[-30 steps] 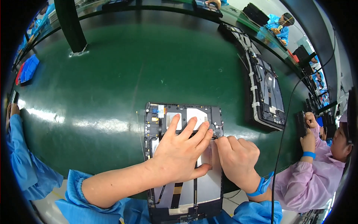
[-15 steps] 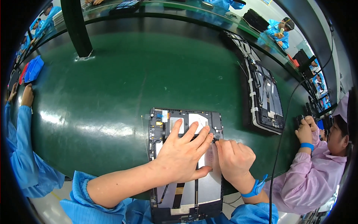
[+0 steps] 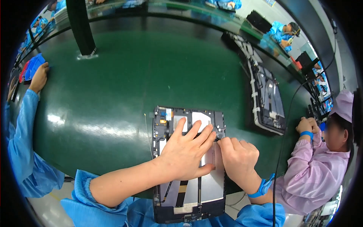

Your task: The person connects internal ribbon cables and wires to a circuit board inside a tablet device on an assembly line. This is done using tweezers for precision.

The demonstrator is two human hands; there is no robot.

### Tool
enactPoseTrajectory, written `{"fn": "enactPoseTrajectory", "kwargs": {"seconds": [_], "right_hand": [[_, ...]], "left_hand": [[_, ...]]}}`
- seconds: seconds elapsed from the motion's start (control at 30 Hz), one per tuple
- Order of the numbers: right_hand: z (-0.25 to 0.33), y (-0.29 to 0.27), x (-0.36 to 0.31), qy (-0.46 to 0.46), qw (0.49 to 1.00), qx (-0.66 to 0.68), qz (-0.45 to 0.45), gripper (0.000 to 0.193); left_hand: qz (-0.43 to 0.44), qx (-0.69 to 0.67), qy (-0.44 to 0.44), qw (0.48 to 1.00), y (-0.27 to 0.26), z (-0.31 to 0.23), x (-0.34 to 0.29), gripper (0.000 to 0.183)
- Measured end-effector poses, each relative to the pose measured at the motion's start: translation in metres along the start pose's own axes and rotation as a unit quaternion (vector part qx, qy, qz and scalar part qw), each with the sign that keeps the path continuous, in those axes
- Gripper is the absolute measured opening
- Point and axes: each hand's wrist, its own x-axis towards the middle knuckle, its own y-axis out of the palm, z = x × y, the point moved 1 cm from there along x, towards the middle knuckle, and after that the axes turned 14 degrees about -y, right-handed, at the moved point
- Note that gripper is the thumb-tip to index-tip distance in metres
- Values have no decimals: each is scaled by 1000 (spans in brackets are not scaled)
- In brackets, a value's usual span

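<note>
An opened tablet (image 3: 212,191), with its dark frame, silvery inner plate, flat cables and small boards exposed, lies in front of me over the table's near edge. My left hand (image 3: 187,154) rests on it with the fingers spread, covering part of its middle. At the tablet's upper right edge, my right hand (image 3: 239,158) is closed in a pinch, fingertips against the frame. Whatever it grips is hidden behind the fingers. A blue band (image 3: 261,187) circles my right wrist.
Several opened tablets are stacked (image 3: 269,100) at the right on the green table (image 3: 113,87). A black cable (image 3: 281,151) hangs in front. At left, a co-worker's hand (image 3: 39,78) is at a blue bin (image 3: 34,66). A person in pink (image 3: 314,166) works at right.
The co-worker's hand at the left has moved up to the blue bin. My hands and the tablet keep nearly the same places, and the view has shifted slightly.
</note>
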Motion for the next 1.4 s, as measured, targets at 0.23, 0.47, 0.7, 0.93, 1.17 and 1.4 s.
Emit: {"fn": "enactPoseTrajectory", "kwargs": {"seconds": [0.23, 0.47, 0.7, 0.93, 1.17, 1.4], "right_hand": [[-31, -23, -3, -29, 985, 148, -87, 10], [-5, -16, 47, -230, 816, 526, 69, 20], [37, -18, 92, -415, 738, 513, 140, 13], [43, -19, 95, -447, 728, 498, 151, 10], [41, -31, 80, -454, 757, 442, 162, 7], [38, -18, 69, -442, 723, 521, 106, 16]], "left_hand": [[-82, -248, -115, 958, -40, 3, -23, 56], [-168, -265, -257, 914, -56, 19, -138, 26], [-175, -316, -339, 869, -39, -14, -178, 24], [-144, -238, -250, 927, -34, -26, -165, 33], [-101, -23, -227, 968, -32, -34, -158, 42], [-114, -24, -208, 971, -36, -30, -157, 40]]}}
